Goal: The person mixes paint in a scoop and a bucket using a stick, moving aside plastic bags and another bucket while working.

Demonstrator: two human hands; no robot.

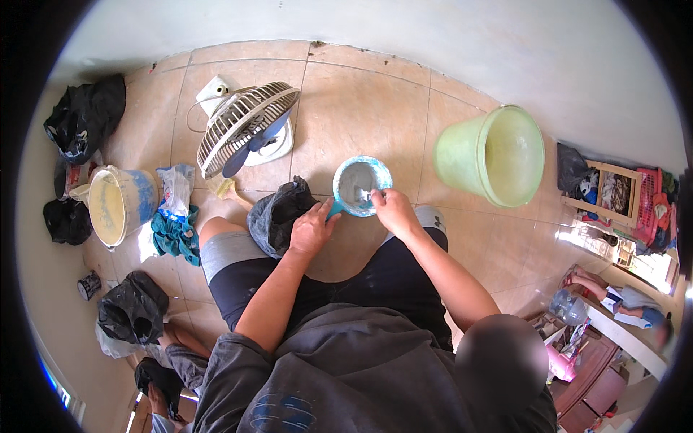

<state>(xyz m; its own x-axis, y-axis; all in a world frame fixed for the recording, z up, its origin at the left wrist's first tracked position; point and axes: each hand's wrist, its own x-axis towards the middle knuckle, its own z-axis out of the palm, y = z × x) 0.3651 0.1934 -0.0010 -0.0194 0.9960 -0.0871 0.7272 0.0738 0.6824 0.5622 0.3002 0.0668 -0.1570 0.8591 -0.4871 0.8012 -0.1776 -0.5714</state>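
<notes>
With the left hand (312, 227) clasping the handle (335, 209) of the blue dipper (385, 175) near the black plastic bag (268, 220), the right hand (393, 211), pinched on a partly hidden stirrer (369, 195), should scrape the grey paste (354, 180) slowly inward.

Scene brightly lit. Strongest light admitted through the opening (655, 273) at right, where detail is burnt out; glare cast on the floor (368, 94) beside it, a smaller bright patch at far left. Floor softly shaded between the legs (238, 270). Hands (312, 227) rendered fairly sharp; round area at lower right blurred. Walls (462, 43) bowed by fisheye distortion; corners blacked out.
</notes>
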